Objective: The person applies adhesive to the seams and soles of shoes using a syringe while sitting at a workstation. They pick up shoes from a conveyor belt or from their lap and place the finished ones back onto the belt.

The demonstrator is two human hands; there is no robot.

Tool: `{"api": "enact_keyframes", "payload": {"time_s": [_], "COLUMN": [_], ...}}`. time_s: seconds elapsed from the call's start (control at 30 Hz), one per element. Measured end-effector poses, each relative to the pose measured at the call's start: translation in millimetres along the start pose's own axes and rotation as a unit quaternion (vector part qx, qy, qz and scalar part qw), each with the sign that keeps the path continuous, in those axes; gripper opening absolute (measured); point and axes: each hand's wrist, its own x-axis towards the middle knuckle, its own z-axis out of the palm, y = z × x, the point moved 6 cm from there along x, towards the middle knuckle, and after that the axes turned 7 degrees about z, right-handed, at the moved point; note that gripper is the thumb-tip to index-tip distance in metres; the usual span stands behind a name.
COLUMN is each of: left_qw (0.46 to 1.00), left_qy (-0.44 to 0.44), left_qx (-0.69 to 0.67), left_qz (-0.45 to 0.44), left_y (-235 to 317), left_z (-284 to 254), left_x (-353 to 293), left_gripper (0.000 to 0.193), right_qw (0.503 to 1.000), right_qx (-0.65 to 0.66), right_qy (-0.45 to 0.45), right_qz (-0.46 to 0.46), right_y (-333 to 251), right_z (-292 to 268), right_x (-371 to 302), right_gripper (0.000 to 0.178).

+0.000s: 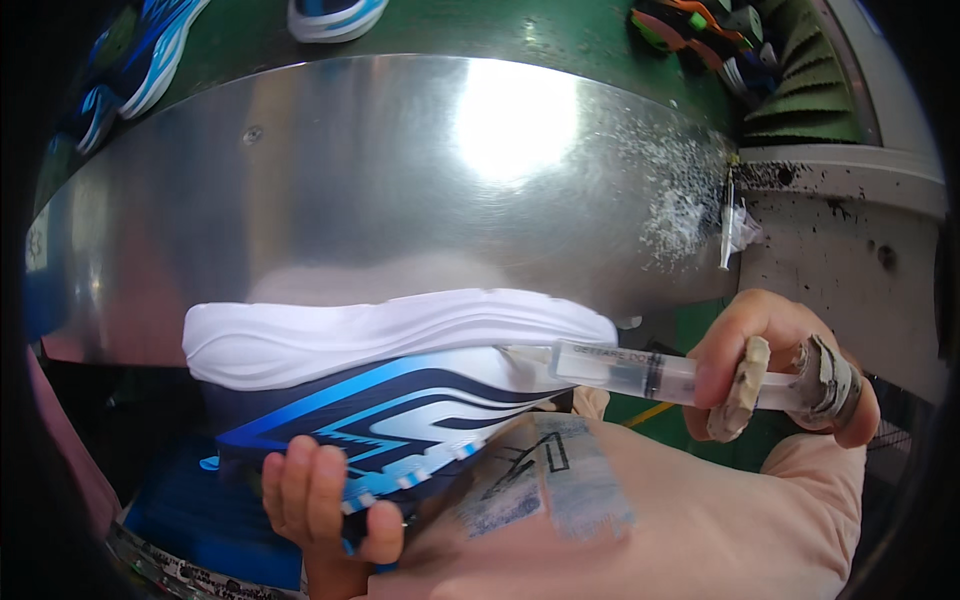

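Note:
A sports shoe (400, 420) with a thick white sole (390, 335) and a blue, black and white upper is turned sole up at the near edge of the metal table. My left hand (320, 495) is closed on its upper from below, by the lace side. In my right hand (780, 370) is a clear plastic syringe (610, 366), gripped around its flange and plunger end, with wrapping or tape on the fingers. The syringe points left, its tip at the seam between sole and upper near one end of the shoe; exact contact cannot be made out.
The metal table (350, 180) has white residue (680, 200) at its right. A second thin syringe (727, 230) lies at that edge. Beyond is a green surface (450, 35) bearing more shoes (335, 18), with dark and orange ones (700, 30) at far right. A grey panel (840, 250) stands right.

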Motion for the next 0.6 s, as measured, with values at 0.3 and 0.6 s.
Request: {"api": "enact_keyframes", "payload": {"time_s": [0.3,0.6], "left_qw": [0.996,0.995], "left_qy": [-0.020,-0.079], "left_qx": [0.076,-0.031], "left_qz": [0.042,0.044], "left_y": [5.5,-6.5], "left_z": [-1.1,5.3], "left_x": [39.4,113.2], "left_gripper": [0.048,0.061], "right_qw": [0.964,0.963], "right_qx": [0.102,0.146], "right_qy": [-0.057,0.082], "right_qz": [-0.237,-0.209], "right_y": [38.5,53.7], "right_z": [-48.3,-55.9], "right_x": [-31.2,-28.5], "right_gripper": [0.108,0.097]}}
